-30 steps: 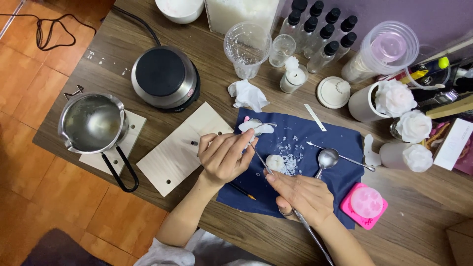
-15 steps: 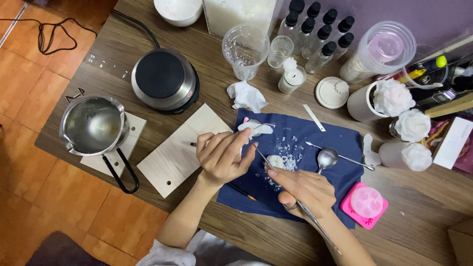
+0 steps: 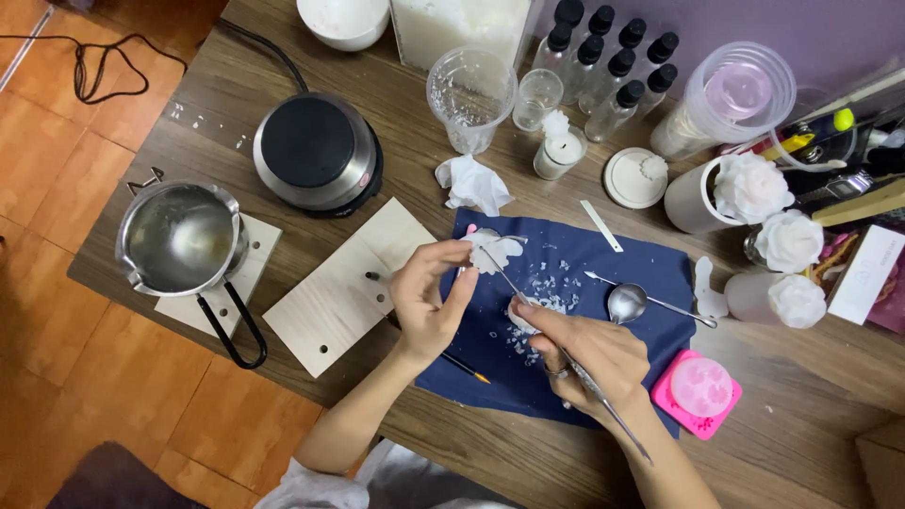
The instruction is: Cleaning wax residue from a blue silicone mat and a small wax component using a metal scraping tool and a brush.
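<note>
Working over a dark blue cloth spread on a brown wooden table, the person's left hand pinches a thin white wax petal between thumb and fingertips, holding it just above the cloth's upper left corner. The right hand is closed around a long thin metal tool — its tip reaches up to the petal, its other end runs back past the wrist. Under the right fingertips lies a small white wax lump with crumbs of wax scattered on the cloth around it.

A metal spoon lies on the cloth just right of the hands, and a pink mould sits at the cloth's lower right corner. Left of the cloth lie two pale wooden boards; the farther one carries a steel melting pot with a black loop handle. Behind them stands a small round hot plate, its black cord trailing off the table's far edge.

Along the back stand a clear plastic cup, a row of small bottles with black caps, a white bowl and a crumpled tissue. At right, three white wax roses sit on cups.

Below the table is an orange tiled floor — a black cable curls across it at top left.
</note>
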